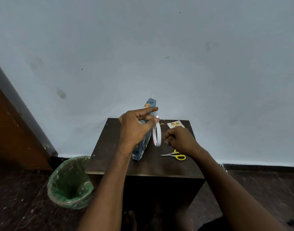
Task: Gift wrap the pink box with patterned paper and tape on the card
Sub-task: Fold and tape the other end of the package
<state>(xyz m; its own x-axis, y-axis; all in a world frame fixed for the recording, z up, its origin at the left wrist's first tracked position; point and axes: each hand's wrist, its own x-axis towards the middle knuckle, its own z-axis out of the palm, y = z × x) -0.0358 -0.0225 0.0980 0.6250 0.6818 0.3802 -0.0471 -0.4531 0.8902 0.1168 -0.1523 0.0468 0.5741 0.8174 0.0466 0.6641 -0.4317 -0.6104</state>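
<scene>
Dark bench (pixel 143 165) is being backed by a pale wall; green-lined bin (pixel 70 182) lower left. Wrapped box (pixel 143 145) and tape roll (pixel 157 135) are being gripped by left hand (pixel 134 129); right hand (pixel 179 139) is being pinched at tape, contact unclear.

Card (pixel 174 124) print too small

Probably a home room, plain corner. Scuffed pale blue wall (pixel 176 64), dark speckled floor (pixel 18 197), brown wooden door or cupboard (pixel 13 130) at left, small dark wood desk (pixel 113 157) against the wall, green bin (pixel 69 182) with plastic liner beside it.
</scene>
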